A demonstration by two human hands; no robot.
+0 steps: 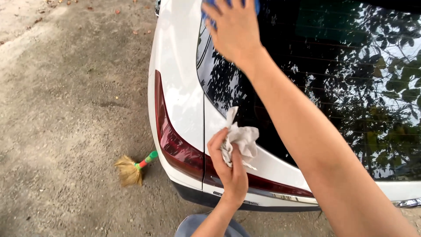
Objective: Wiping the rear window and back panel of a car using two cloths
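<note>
Under right hand [234, 28], blue cloth [210, 8]

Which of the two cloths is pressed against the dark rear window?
The blue cloth, under the right hand at the top of the glass. The crumpled white cloth is in the left hand, lower down.

A small straw broom [131, 169] with a red-and-green handle lies on the gritty concrete ground [66, 109], lower left of the frame.
</note>
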